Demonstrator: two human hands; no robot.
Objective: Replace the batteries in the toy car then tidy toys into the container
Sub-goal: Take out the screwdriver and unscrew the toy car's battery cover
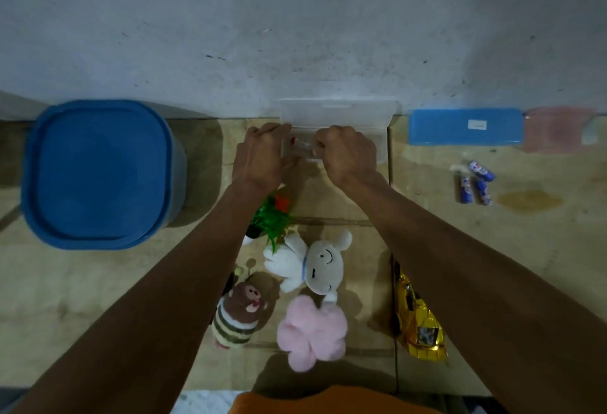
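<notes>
Toy car: gold and shiny toy car (418, 321) with dark windows and a printed panel near its near end; it lies on the floor just beside the right forearm, partly hidden by it.
Container: blue container (98, 173), rounded-square, lid on, standing at the left, well apart from the car.
Clear box: a see-through clear box (338, 124) against the wall, lid raised; a small item with a red end lies inside, too blurred to name.
Hands: left hand (262, 154) curled on the box's left edge; right hand (348, 154) clenched over its front, fingers pinching something I cannot tell.
Batteries: three blue batteries (474, 183), close together at the right.
Plush toys: three, a white plush (312, 262), a pink plush (312, 331), a striped bee plush (239, 315).
Green plant toy: one green plant toy (272, 219).
Blue lid: one flat blue lid (464, 126) by the wall.
</notes>
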